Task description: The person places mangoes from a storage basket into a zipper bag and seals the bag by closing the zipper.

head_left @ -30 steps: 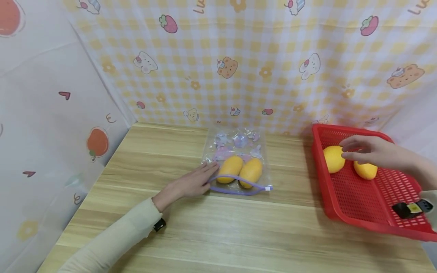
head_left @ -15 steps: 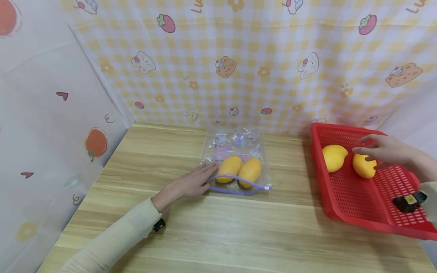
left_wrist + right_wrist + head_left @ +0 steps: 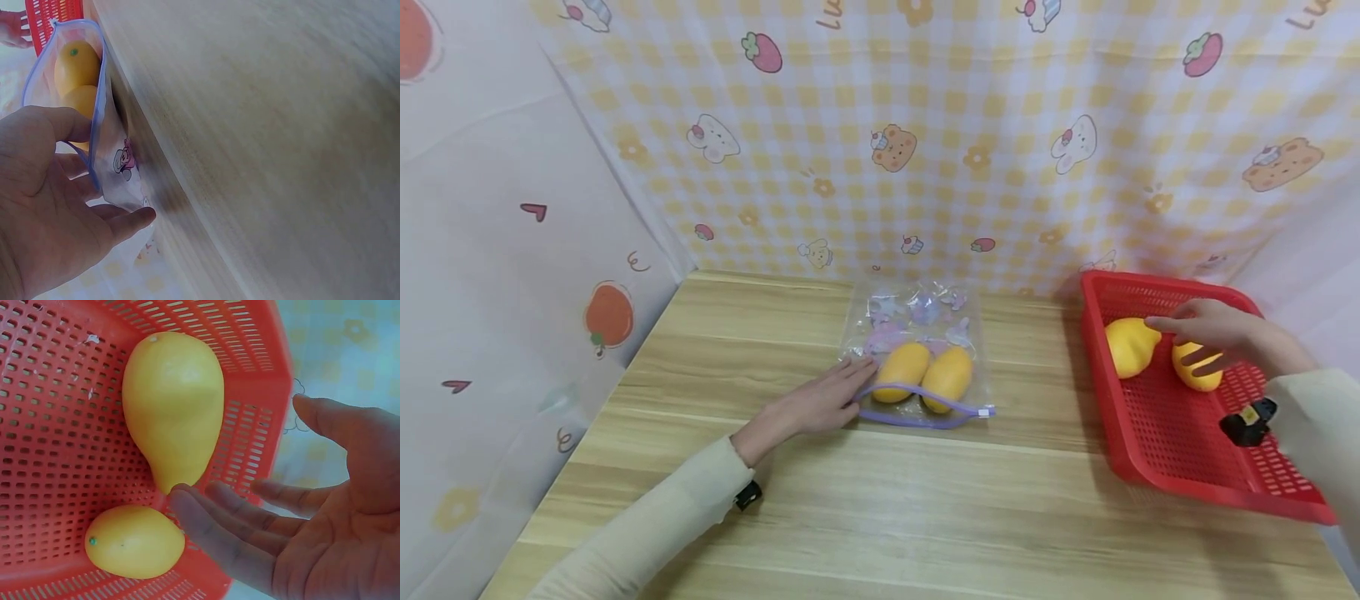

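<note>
A clear zip bag [image 3: 925,317] with a purple slider rim lies on the table. Inside are two mangoes [image 3: 902,372], side by side near its mouth. My left hand [image 3: 808,408] rests with extended fingers at the bag's left edge; in the left wrist view its thumb [image 3: 69,124] meets the purple rim. To the right, a red basket [image 3: 1116,400] holds two yellow fruits: a pear-shaped one [image 3: 175,403] by its left wall and a smaller oval one [image 3: 134,542] with a green stem spot. Over them hovers my right hand [image 3: 1217,327], fingers spread, nothing gripped.
The wooden table [image 3: 880,517] runs up to a yellow checked curtain [image 3: 850,133] at the back. A white printed cloth [image 3: 505,292] hangs on the left. The basket's raised walls surround the fruits.
My right hand first drew back right from the pear-shaped fruit, then moved left again, its fingers over both fruits. The left hand and the bag stay in place.
</note>
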`<state>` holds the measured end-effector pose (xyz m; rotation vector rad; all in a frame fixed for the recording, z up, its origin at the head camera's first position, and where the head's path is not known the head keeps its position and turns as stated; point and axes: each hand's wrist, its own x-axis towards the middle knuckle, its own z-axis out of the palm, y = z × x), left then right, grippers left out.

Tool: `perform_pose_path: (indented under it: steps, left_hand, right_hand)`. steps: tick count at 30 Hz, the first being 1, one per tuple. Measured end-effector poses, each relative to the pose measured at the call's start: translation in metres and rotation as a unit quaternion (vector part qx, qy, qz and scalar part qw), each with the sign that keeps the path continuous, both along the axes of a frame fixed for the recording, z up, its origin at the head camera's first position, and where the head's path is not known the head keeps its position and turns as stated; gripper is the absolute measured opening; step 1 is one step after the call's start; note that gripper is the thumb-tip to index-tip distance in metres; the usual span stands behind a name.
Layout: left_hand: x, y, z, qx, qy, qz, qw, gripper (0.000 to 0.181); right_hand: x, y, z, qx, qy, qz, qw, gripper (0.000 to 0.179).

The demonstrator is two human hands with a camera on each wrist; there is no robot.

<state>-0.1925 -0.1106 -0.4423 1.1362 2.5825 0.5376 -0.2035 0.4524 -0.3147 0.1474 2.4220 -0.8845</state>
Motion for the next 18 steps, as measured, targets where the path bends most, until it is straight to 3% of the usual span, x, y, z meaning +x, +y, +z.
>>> perform_pose_path:
  steps: [12,18]
  left_hand:
    - [-0.001,0.0,-0.002,-0.007,0.002,-0.004,1.0,0.066]
    - [-0.003,0.001,-0.003,-0.008,0.006,-0.005,0.9999,0.066]
  right_hand:
    - [-0.014,0.003,-0.008,-0.03,-0.061,-0.044,0.9967,0.093]
    - [-0.011,0.002,-0.013,-0.03,-0.027,-0.062,0.9973,0.092]
